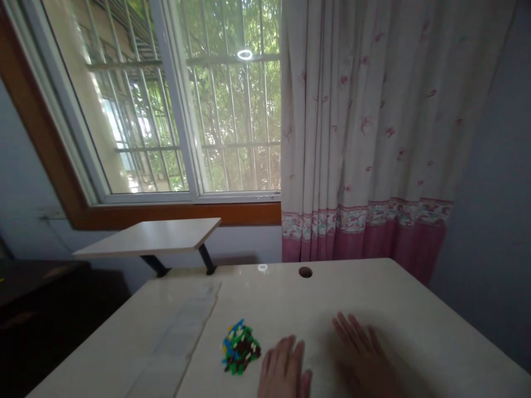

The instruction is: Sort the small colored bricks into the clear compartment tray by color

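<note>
A small heap of tiny pieces (241, 348) in green, brown, blue, yellow and white lies on the pale desk (290, 293). They look like little plastic bricks, but their exact kind is too small to tell. Just right of the heap is my left hand (284, 369), palm down with fingers stretched forward and nothing held. Farther right, my right hand (360, 354) is over the desk, its fingers spread and slightly blurred. Nothing shows in its grasp. The lower parts of both hands run toward the bottom edge of the view.
A raised shelf (166, 235) on black supports stands at the desk's back left. Clear tape (174, 337) covers a strip left of the heap. A round cable hole (306, 272) lies near the back edge. Behind are a barred window (232, 110) and a curtain (365, 138).
</note>
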A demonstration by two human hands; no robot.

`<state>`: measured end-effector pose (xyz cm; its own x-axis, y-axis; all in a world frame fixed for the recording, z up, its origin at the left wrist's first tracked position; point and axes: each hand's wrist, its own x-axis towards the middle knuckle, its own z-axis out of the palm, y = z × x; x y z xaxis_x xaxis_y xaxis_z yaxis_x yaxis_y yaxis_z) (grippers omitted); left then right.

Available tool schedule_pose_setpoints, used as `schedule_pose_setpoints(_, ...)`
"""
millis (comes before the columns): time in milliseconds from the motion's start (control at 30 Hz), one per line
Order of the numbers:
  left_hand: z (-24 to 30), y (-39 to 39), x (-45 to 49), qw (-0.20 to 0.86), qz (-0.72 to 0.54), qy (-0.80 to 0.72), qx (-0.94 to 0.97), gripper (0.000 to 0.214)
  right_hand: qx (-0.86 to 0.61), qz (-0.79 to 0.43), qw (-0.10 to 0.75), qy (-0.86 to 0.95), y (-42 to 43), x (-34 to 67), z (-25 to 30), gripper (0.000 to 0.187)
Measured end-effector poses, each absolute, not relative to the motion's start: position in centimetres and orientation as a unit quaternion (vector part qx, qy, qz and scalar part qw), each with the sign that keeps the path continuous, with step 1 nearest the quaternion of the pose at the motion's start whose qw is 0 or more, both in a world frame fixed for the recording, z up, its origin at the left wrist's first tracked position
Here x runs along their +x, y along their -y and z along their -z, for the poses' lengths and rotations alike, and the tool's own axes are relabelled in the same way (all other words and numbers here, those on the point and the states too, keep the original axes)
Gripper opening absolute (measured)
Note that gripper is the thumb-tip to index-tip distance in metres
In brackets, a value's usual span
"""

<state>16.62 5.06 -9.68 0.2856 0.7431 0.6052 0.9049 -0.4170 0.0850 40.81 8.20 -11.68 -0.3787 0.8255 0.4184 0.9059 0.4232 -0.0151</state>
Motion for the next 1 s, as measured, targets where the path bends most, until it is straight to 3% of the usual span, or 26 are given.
schedule_pose_setpoints(100, 7.2, -3.6, 16.7, 0.098, 0.288, 0.512, -0.803, 0.039, -0.541, 0.066, 0.155, 0.824, -7.0, 40.0, 9.2, 0.050)
schedule_pose_setpoints(333, 5.4, -2.2, 17.1, 0.071, 0.318, 0.534, -0.780, 0.035, -0.567, -0.068, 0.036, 0.820, -6.5, 38.9, 5.5, 0.060)
schedule_pose_setpoints(500, 5.2, -2.2, 17.6, 0.052, 0.281, 0.548, -0.786, 0.038, -0.561, -0.080, 0.054, 0.822, -6.2, 38.9, 6.6, 0.062)
schedule_pose_setpoints(733, 6.4, -3.2, 18.4, -0.044, 0.095, 0.573, -0.813, 0.064, -0.559, -0.079, 0.031, 0.825, -5.7, 38.8, 7.8, 0.072)
schedule_pose_setpoints(1000, 7.2, -3.7, 18.8, -0.041, 0.089, 0.592, -0.800, 0.069, -0.579, -0.105, -0.004, 0.808, -4.9, 38.5, 6.5, 0.076)
